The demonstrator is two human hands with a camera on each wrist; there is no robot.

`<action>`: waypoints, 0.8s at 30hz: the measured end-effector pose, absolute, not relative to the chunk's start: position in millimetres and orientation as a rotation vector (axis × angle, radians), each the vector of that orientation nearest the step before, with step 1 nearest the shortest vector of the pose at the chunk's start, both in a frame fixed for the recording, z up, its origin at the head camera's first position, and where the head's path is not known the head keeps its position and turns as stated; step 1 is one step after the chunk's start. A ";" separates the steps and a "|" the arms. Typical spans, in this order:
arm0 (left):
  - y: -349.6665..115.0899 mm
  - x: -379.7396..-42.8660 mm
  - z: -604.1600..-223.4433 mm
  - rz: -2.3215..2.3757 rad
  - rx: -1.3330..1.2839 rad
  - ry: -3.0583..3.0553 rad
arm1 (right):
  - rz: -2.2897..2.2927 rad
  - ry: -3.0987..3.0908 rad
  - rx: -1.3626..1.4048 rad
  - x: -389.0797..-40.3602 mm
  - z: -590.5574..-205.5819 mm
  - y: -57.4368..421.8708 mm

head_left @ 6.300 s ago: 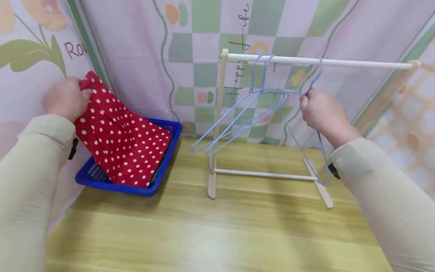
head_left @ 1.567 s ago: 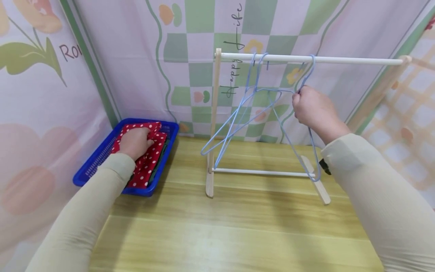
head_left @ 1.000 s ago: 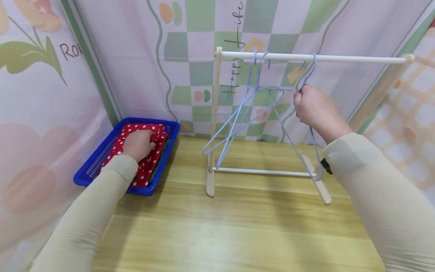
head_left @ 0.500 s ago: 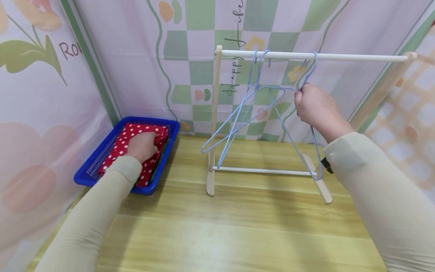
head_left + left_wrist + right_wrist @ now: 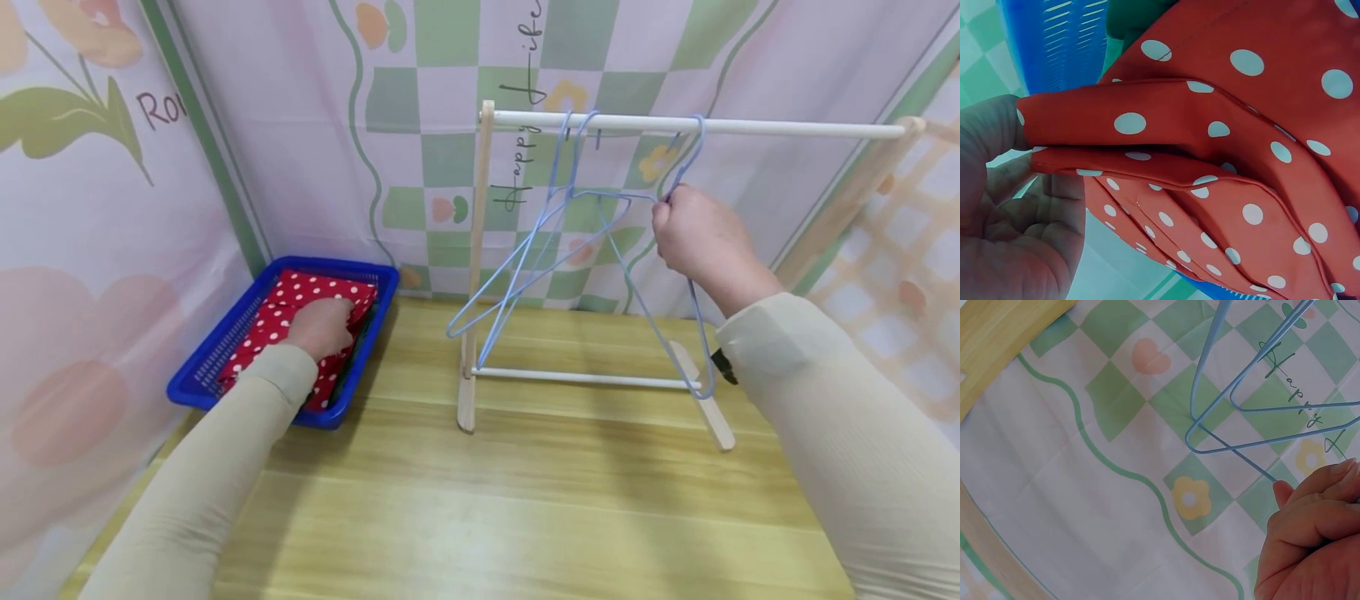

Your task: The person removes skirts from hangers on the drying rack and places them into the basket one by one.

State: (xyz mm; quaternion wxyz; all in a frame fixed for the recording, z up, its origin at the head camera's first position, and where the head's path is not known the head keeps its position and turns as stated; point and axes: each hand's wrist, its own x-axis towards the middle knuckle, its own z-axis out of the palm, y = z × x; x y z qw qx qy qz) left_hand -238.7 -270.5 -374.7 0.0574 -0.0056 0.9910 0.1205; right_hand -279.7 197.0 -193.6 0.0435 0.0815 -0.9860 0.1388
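Note:
A red cloth with white polka dots [image 5: 303, 287] lies folded in a blue plastic basket [image 5: 187, 388]; its exact kind I cannot tell. My left hand [image 5: 322, 327] is over the basket's right part. In the left wrist view, thumb and fingers [image 5: 1054, 219] pinch a folded edge of the cloth. Dark green fabric [image 5: 1135, 22] shows beneath it. My right hand [image 5: 703, 233] grips a blue wire hanger [image 5: 636, 287] just below its hook, which sits over the rack's white rail [image 5: 787, 127]. In the right wrist view the curled right hand [image 5: 1319, 540] partly hides that hanger.
Two more blue hangers [image 5: 498, 287] hang at the left of the rail, overlapping each other. The rack's wooden feet [image 5: 467, 404] stand on a wood-grain table [image 5: 480, 508]. A patterned curtain [image 5: 315, 150] is close behind.
Earlier the left hand held the cloth raised above the basket; now the cloth lies inside. Lately the left hand has shifted slightly right and toward me. The right hand stays on the hanger.

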 end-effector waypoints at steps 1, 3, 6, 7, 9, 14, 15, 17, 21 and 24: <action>-270.1 -238.1 -374.2 0.360 -0.007 2.999 | 0.426 -3.015 0.249 -279.6 -193.7 197.3; -269.6 -237.0 -373.8 0.346 0.009 2.986 | 0.428 -3.014 0.246 -279.5 -193.7 197.5; -268.5 -234.2 -372.7 0.319 0.022 2.961 | 0.424 -3.013 0.244 -279.4 -193.6 197.3; -268.0 -232.9 -371.8 0.314 0.018 2.949 | 0.423 -3.014 0.243 -279.3 -193.6 197.3; -266.9 -231.1 -370.5 0.294 0.017 2.926 | 0.422 -3.016 0.240 -279.2 -193.4 197.0; -264.3 -229.4 -368.9 0.248 0.026 2.857 | 0.422 -3.020 0.235 -278.7 -192.9 196.8; -264.3 -229.3 -369.0 0.246 0.033 2.843 | 0.420 -3.019 0.236 -278.6 -192.8 196.8; -264.0 -229.6 -369.7 0.242 0.036 2.819 | 0.417 -3.019 0.240 -278.8 -193.1 196.8; -263.1 -229.2 -369.7 0.252 0.034 2.783 | 0.413 -3.016 0.245 -279.3 -193.7 196.7; -262.0 -228.8 -368.8 0.247 0.040 2.769 | 0.419 -3.014 0.242 -279.5 -193.9 196.5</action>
